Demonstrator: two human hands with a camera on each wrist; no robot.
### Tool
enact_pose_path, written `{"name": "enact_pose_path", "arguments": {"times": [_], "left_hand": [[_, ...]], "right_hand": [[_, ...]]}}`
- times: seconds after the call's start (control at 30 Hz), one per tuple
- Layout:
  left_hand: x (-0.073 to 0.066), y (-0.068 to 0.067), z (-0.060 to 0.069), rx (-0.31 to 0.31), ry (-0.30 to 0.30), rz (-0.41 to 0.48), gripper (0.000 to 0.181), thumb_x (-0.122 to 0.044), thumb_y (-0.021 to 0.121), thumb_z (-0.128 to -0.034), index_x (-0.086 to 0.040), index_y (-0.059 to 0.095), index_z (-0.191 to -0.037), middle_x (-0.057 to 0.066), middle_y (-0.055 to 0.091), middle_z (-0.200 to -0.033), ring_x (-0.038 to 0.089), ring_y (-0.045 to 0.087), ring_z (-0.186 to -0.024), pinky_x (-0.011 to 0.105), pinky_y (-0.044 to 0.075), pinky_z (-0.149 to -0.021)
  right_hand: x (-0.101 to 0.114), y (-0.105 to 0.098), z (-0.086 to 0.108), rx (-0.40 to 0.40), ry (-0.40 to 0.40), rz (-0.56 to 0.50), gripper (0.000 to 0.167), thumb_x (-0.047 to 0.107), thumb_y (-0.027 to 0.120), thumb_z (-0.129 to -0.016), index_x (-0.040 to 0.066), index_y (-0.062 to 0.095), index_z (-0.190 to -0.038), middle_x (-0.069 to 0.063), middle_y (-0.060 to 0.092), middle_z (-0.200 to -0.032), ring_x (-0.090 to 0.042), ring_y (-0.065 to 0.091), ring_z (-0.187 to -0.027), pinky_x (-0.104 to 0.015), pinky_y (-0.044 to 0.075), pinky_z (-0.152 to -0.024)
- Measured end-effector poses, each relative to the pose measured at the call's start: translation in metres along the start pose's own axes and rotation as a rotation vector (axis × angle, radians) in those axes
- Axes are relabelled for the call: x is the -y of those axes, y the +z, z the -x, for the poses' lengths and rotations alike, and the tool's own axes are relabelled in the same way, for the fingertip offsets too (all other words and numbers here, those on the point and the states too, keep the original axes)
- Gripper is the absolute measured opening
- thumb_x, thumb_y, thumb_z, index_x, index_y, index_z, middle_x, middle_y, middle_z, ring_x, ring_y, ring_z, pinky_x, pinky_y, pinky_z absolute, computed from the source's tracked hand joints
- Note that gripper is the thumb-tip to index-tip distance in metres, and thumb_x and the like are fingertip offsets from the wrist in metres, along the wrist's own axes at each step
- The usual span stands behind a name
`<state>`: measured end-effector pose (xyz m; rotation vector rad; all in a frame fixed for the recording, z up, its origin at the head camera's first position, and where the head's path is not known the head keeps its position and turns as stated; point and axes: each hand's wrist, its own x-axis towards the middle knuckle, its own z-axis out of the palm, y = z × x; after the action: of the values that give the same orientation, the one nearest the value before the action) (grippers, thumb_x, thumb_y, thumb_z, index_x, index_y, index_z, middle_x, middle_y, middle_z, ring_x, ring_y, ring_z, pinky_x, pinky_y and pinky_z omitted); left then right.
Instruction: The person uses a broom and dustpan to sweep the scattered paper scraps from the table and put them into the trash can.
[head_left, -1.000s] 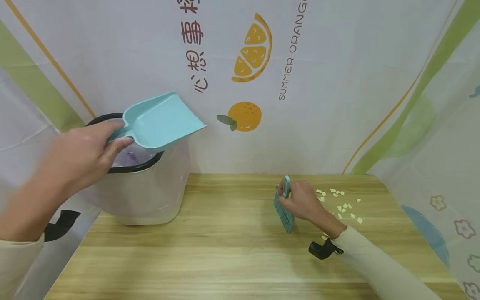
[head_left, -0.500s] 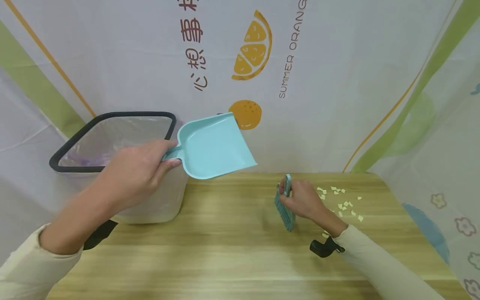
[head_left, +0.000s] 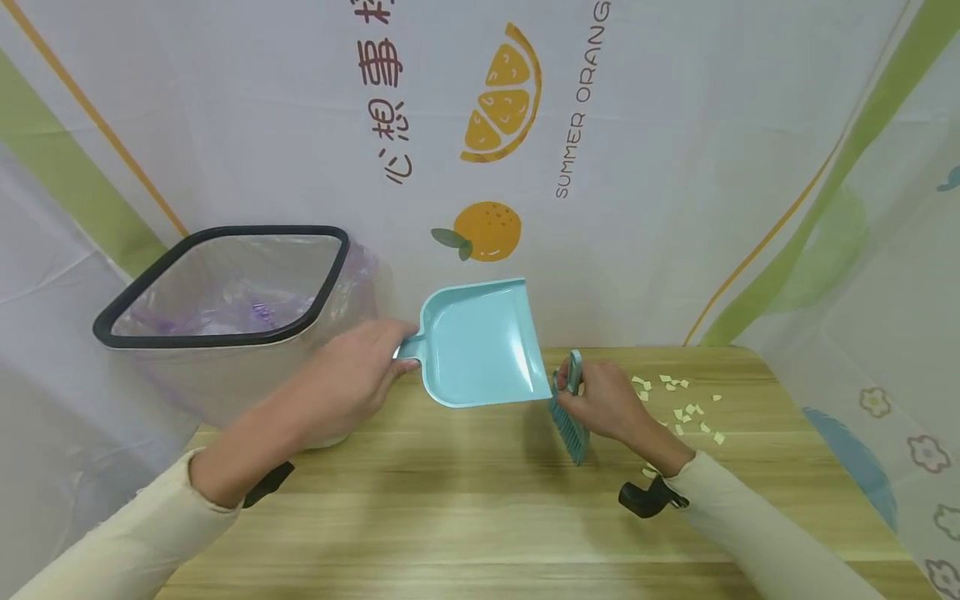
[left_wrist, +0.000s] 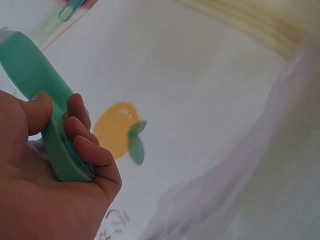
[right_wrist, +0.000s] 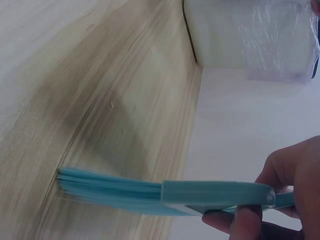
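In the head view, grips a light blue dustpan [head_left: 480,346] by its handle [head_left: 412,346] in the left hand [head_left: 352,367], holding it raised over a wooden tabletop [head_left: 450,525] with the hollow face showing. In the right hand [head_left: 606,400], holds a teal hand brush [head_left: 572,425] bristles down on the wood, just beside the dustpan's front edge; cannot tell whether touching. To the right of that hand, shows scattered pale yellow scraps [head_left: 688,414]; at the back left, a bin [head_left: 187,375] with a black rim [head_left: 217,341] and a plastic liner [head_left: 262,313].

In the left wrist view, shows thumb and curled fingers wrapped round the dustpan's handle, before a cloth [left_wrist: 190,110] printed with an orange [left_wrist: 112,135].

In the right wrist view, shows the brush pinched by its handle between thumb and fingers, with bristles [right_wrist: 107,189] meeting the tabletop, and part of the bin at upper right.
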<state>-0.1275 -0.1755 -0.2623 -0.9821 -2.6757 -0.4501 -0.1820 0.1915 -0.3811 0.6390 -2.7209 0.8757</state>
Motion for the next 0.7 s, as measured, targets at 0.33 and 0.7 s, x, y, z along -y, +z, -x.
{"name": "enact_pose_path", "arguments": {"times": [0.33, 0.7], "left_hand": [[0.018, 0.052, -0.013, 0.07, -0.026, 0.039, 0.035, -0.014, 0.069, -0.1099, 0.006, 0.06, -0.136, 0.016, 0.07, -0.124, 0.037, 0.067, -0.113, 0.056, 0.056, -0.099], [0.043, 0.109, -0.022, 0.153, -0.006, 0.15, 0.027, -0.012, 0.07, -0.1092, 0.003, 0.063, -0.13, 0.009, 0.071, -0.111, 0.024, 0.067, -0.1, 0.047, 0.058, -0.091]], "right_hand": [[0.0, 0.001, -0.001, -0.001, 0.005, -0.007, 0.004, 0.009, 0.071, -0.088, 0.008, 0.072, -0.092, -0.001, 0.075, -0.08, -0.009, 0.049, -0.058, -0.027, 0.037, -0.049], [-0.001, 0.002, -0.001, 0.013, 0.032, -0.011, 0.005, 0.009, 0.068, -0.086, 0.011, 0.071, -0.09, -0.006, 0.077, -0.084, -0.01, 0.054, -0.058, -0.029, 0.045, -0.048]]}}
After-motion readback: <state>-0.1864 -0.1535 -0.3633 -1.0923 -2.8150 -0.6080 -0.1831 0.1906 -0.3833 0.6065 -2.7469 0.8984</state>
